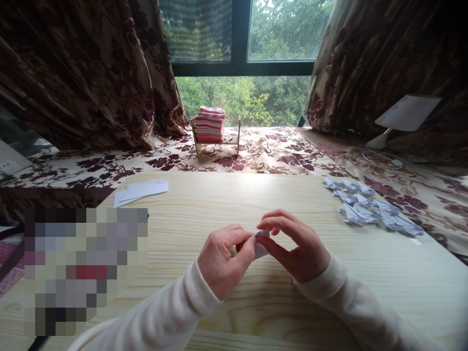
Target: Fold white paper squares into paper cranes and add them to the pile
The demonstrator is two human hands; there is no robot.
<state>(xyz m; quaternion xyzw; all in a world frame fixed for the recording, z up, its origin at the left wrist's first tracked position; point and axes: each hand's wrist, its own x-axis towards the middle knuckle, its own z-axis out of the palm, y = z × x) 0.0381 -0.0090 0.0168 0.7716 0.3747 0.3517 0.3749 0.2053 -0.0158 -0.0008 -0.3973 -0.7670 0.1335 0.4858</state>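
Observation:
A small folded piece of white paper (260, 250) is held up over the middle of the wooden table. My left hand (228, 256) pinches its left side between thumb and fingers. On the other side, my right hand (296, 243) has its thumb against the paper, with the fingers curved over the top edge. Parts of the paper are hidden behind my fingertips. To the right on the table lie several folded white paper pieces (360, 202) with pointed ends. At the far left sit flat white paper strips (142, 190), overlapping one another.
The light wooden table (204, 200) stands against a sill covered in flowered cloth (164, 161). A small wooden rack (239, 136) there holds folded pink-and-white cloths (209, 126). A white lamp (407, 113) with a cord stands at right. A blurred patch (86, 270) covers the left side.

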